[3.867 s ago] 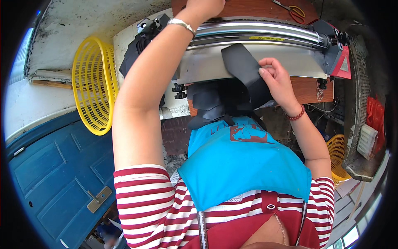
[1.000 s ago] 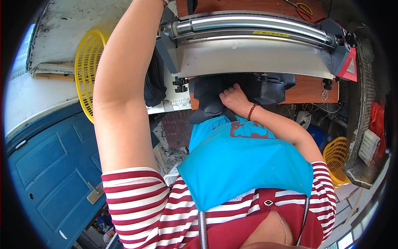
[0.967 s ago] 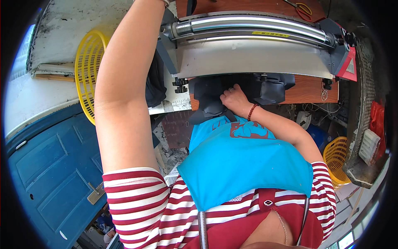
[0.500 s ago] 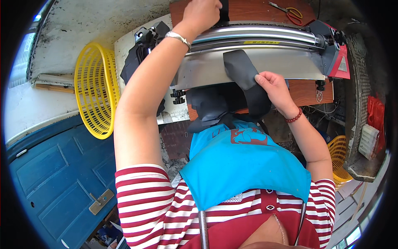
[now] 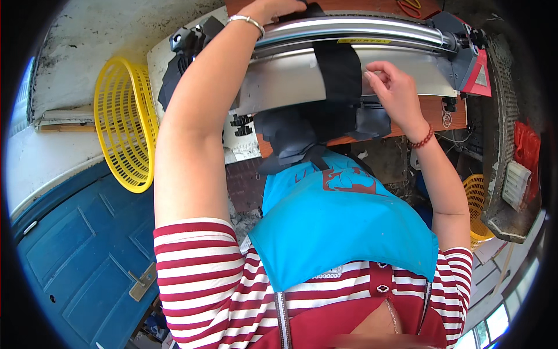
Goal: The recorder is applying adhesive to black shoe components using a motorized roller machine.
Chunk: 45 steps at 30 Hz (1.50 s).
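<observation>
A yellow basket [image 5: 125, 122] stood well left of her left hand [image 5: 273, 8], whose fingers curled over the top of the black fabric strip [image 5: 338, 72] at the machine's silver roller [image 5: 354, 29]. The strip hung down the grey panel [image 5: 279, 87]. Her right hand [image 5: 395, 93] pinched its right edge between narrow fingers [image 5: 375, 75].

I count two hands of mine, the left hand [image 5: 278, 8] up at the top edge and the right hand [image 5: 394, 93] lower; one silver machine [image 5: 290, 81] on the worktop [image 5: 433, 110]; one dark strip of fabric [image 5: 337, 75] draped over it; two yellow baskets, a large one [image 5: 125, 122] and a smaller one [image 5: 478, 203]; one bangle [image 5: 247, 20]; one beaded bracelet [image 5: 421, 141]; one blue door [image 5: 75, 256].
</observation>
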Motion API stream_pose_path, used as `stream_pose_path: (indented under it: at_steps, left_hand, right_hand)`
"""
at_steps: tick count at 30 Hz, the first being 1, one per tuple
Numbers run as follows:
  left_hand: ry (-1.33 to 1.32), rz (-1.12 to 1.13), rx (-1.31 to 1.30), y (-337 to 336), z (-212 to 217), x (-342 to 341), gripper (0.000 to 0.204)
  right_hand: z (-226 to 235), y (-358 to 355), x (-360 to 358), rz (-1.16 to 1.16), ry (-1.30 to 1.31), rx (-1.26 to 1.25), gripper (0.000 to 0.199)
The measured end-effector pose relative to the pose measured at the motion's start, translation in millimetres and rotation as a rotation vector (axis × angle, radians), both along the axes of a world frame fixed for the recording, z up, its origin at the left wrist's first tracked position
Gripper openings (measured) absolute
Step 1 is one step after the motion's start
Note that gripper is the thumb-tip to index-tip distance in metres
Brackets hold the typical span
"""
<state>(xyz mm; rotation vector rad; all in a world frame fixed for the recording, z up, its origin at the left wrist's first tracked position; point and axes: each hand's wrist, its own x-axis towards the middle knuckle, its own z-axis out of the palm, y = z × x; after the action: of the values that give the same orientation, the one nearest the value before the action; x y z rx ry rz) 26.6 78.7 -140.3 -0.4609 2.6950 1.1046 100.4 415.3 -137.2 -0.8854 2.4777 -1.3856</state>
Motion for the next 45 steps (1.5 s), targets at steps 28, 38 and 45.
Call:
stream_pose_path:
  at_steps: [28,38,45]
  left_hand:
    - [0.413,0.289,0.298,-36,137,11,0.009]
    - [0.482,0.248,0.407,-31,143,23,0.020]
    - [0.577,0.263,0.005,-53,116,11,0.015]
  right_hand:
    - [-150,-66,94,0.523,0.369,0.538,0.039]
    - [-151,-60,90,0.609,0.499,0.356,0.018]
    - [-59,-25,87,0.537,0.210,0.055,0.015]
